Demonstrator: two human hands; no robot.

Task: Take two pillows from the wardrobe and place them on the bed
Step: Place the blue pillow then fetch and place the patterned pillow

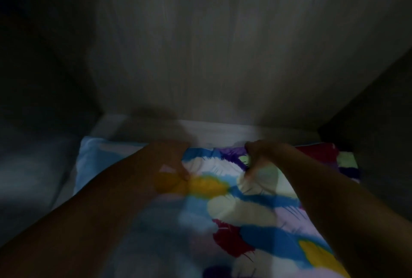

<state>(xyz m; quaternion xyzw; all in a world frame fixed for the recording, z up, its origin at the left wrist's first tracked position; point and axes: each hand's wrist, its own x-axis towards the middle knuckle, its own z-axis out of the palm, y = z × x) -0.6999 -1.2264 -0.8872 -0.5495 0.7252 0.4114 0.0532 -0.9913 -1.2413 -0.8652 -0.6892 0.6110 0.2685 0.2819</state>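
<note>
A pillow (pixel 234 206) in a bright cover of blue, yellow, white, red and purple patches lies inside the dim wardrobe (pixel 211 55), filling the lower half of the view. My left hand (pixel 171 164) pinches the cover near the pillow's far edge, left of centre. My right hand (pixel 258 157) grips the fabric at the far edge, right of centre. Both forearms reach in from the bottom corners. The frame is dark and blurred, and I cannot make out a second pillow.
The wardrobe's pale wooden back panel rises straight ahead, with a light shelf strip (pixel 223 130) just behind the pillow. Dark side walls close in at left and right. A pale grey-blue soft mass (pixel 29 166) sits at the left.
</note>
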